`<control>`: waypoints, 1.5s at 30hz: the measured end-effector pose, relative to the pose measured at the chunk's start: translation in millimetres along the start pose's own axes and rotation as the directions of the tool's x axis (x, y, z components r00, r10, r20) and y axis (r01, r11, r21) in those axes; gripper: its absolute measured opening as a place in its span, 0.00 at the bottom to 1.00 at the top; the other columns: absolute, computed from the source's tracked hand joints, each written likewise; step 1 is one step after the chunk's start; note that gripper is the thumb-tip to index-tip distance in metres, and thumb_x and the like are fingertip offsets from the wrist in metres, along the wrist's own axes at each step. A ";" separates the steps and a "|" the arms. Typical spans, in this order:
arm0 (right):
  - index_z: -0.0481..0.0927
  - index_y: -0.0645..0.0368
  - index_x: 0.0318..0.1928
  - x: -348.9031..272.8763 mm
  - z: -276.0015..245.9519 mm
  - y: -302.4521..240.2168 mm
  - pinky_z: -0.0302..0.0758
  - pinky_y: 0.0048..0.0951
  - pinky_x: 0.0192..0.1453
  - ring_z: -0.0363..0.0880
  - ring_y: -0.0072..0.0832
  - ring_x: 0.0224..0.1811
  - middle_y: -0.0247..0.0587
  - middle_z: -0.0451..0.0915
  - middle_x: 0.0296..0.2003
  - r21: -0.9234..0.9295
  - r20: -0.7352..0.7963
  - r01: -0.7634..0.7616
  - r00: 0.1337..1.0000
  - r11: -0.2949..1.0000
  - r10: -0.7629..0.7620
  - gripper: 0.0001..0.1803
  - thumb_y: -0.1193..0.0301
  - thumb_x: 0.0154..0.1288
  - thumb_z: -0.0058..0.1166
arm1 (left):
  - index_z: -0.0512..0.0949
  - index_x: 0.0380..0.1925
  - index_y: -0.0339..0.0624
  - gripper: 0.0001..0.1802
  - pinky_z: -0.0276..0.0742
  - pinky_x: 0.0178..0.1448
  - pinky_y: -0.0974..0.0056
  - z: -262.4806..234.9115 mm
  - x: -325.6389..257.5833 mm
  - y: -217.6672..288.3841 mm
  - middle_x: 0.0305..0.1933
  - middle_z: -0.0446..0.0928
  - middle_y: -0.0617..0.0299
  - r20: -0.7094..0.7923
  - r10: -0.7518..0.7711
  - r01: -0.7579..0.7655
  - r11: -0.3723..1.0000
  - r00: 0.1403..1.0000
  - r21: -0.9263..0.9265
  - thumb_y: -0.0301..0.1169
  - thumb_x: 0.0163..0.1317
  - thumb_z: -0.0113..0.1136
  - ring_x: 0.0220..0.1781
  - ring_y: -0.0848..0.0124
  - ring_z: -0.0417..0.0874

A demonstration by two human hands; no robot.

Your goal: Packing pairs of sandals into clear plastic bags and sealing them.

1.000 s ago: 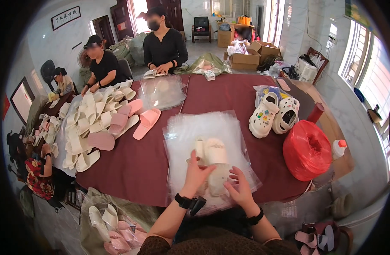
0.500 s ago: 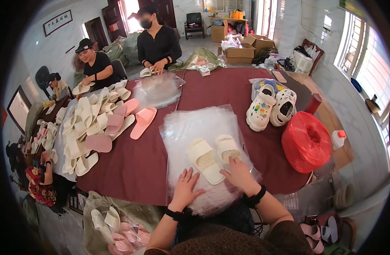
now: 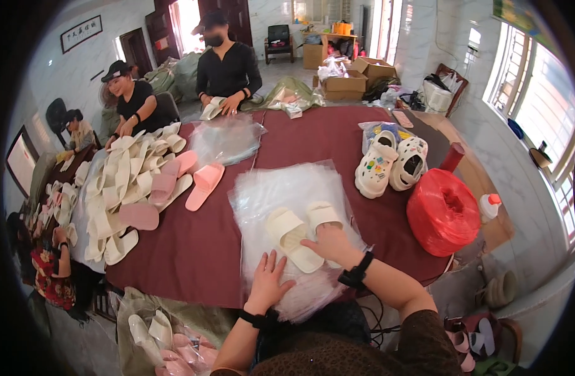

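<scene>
Two cream slippers lie side by side, toes away from me, at the stack of clear plastic bags (image 3: 256,188); whether a bag's film covers them I cannot tell. The left slipper (image 3: 286,227) shows most of its sole. On the right slipper (image 3: 322,214), my right hand (image 3: 335,244) has its fingers curled into the foot opening, hiding the heel part. The thumb of that hand reaches toward the left slipper's edge. My left hand (image 3: 267,285) rests flat on the bags beside the left slipper, fingers spread, holding nothing.
A heap of cream slippers (image 3: 128,169) and a pink slipper (image 3: 205,186) lie on the left of the maroon-covered table (image 3: 181,250). To the right are decorated white clogs (image 3: 375,166), a red twine roll (image 3: 443,213) and a white bottle (image 3: 490,205). Co-workers stand across the table.
My right hand has moved its fingers deeper over the right slipper. My left hand stays on the bags. The view has shifted slightly. A co-worker at far left has lowered their hands toward the heap.
</scene>
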State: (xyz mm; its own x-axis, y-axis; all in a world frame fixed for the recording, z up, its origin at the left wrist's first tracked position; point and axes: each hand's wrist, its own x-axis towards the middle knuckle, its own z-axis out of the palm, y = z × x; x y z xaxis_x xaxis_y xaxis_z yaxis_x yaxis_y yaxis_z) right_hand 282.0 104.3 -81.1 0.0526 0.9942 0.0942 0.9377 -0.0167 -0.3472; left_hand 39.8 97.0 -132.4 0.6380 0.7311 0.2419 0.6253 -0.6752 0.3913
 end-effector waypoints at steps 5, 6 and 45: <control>0.78 0.71 0.43 20.2 38.2 -8.1 0.78 0.45 0.46 0.82 0.48 0.43 0.59 0.82 0.40 0.117 -0.108 -0.093 0.989 0.989 0.106 0.38 0.42 0.57 0.61 | 0.70 0.65 0.42 0.42 0.58 0.73 0.40 3.1 -12.4 -6.6 0.72 0.60 0.36 0.044 -0.039 0.037 0.998 0.998 0.045 0.53 0.54 0.67 0.73 0.31 0.55; 0.77 0.70 0.43 21.6 39.4 -13.8 0.78 0.46 0.45 0.82 0.48 0.43 0.59 0.81 0.40 0.186 -0.085 -0.122 0.986 0.975 0.140 0.37 0.42 0.57 0.61 | 0.70 0.65 0.42 0.43 0.57 0.73 0.40 1.5 -14.2 -6.5 0.72 0.59 0.37 0.049 -0.039 0.036 0.998 0.998 0.048 0.53 0.53 0.67 0.73 0.31 0.55; 0.79 0.63 0.30 6.5 3.4 11.5 0.77 0.43 0.36 0.82 0.46 0.31 0.50 0.82 0.28 0.587 -0.422 -0.090 0.814 0.805 0.399 0.21 0.54 0.60 0.60 | 0.72 0.63 0.43 0.45 0.55 0.72 0.35 -15.5 16.0 -28.5 0.70 0.67 0.48 0.158 -0.118 0.065 0.950 0.980 0.307 0.59 0.49 0.63 0.73 0.38 0.60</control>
State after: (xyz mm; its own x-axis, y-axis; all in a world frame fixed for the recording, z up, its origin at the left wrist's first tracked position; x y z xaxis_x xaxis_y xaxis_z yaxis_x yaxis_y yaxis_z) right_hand 292.0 110.9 -87.7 0.5618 0.7579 0.3317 0.5481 -0.0406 -0.8354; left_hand 25.2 129.5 -125.9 0.6227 0.7808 0.0511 0.7729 -0.6240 0.1149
